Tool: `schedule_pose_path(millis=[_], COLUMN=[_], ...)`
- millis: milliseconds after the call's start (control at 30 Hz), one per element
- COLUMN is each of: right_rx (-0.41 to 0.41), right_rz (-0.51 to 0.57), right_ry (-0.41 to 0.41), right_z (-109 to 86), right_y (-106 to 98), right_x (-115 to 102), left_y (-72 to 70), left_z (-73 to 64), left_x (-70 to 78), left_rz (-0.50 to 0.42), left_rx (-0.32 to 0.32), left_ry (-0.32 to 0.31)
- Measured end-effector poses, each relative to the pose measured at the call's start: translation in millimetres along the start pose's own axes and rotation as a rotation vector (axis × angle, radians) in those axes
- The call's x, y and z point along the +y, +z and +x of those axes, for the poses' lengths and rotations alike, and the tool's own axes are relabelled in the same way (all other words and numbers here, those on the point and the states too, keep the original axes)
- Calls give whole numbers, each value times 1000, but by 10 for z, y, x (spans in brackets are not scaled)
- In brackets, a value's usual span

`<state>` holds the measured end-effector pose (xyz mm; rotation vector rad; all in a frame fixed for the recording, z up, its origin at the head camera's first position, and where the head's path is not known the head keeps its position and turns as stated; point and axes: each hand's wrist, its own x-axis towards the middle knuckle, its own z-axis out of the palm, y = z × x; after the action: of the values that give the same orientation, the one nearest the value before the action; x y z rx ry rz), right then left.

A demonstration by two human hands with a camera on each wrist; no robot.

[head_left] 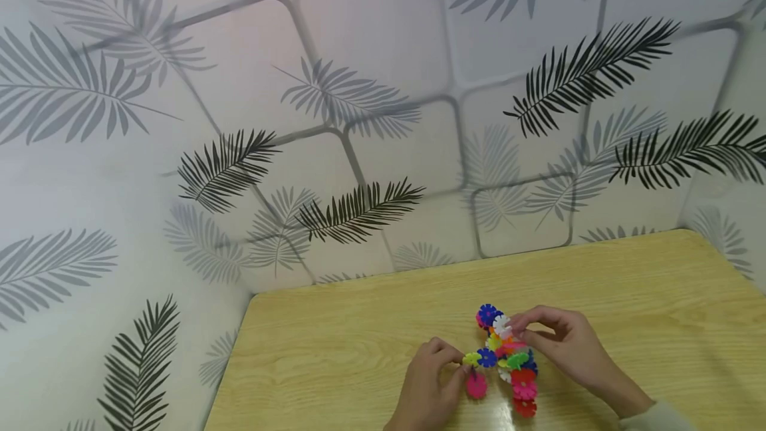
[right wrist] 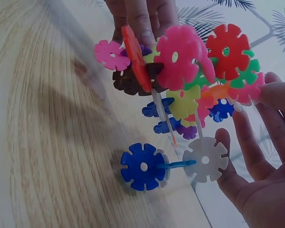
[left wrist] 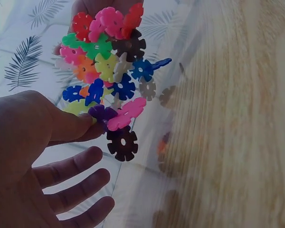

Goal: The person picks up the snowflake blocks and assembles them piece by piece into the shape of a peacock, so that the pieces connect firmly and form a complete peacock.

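Note:
A built-up figure of notched plastic snowflake discs (head_left: pixel 523 384) in many colours is held between both hands over the table. My left hand (head_left: pixel 426 384) pinches a yellow disc (head_left: pixel 471 359) at the figure's left side, thumb against forefinger, its other fingers loosely spread. Beside that pinch are a purple disc (left wrist: pixel 102 115) and a pink disc (left wrist: pixel 127 114). My right hand (head_left: pixel 565 348) grips the far side of the figure, its fingertips at a white disc (head_left: pixel 501 326). In the right wrist view its thumb lies against a pink disc (right wrist: pixel 247 90), and part of the grip is hidden.
A light wood-grain table (head_left: pixel 335 344) lies under the hands. Behind it and at its left rises a pale wall (head_left: pixel 383 158) with dark and grey leaf patterns. Low on the figure, a blue disc (right wrist: pixel 143 167) comes close to the tabletop.

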<state>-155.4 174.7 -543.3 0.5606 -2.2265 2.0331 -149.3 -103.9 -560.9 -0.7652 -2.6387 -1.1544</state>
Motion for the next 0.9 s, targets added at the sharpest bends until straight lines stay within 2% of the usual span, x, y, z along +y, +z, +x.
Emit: schedule_pose_path(millis=[267,467,600,733,900], right_rx=[7,31,53,55,22], right_rz=[34,44,12,5,34], right_ry=[-19,26,47,33,-12], right_z=[-2,-2,-7,-11,-18], right_y=[22,75,98,97,79], right_x=[6,10,30,56,101], left_y=[18,30,68,97,105], left_z=[7,6,5,3,1], left_x=[-6,-25,-62,-99,-127], left_rz=[-52,-95,-144,-208,-237], left_rx=[12,23,32,25,-4], left_ry=[13,17,22,-12,-96])
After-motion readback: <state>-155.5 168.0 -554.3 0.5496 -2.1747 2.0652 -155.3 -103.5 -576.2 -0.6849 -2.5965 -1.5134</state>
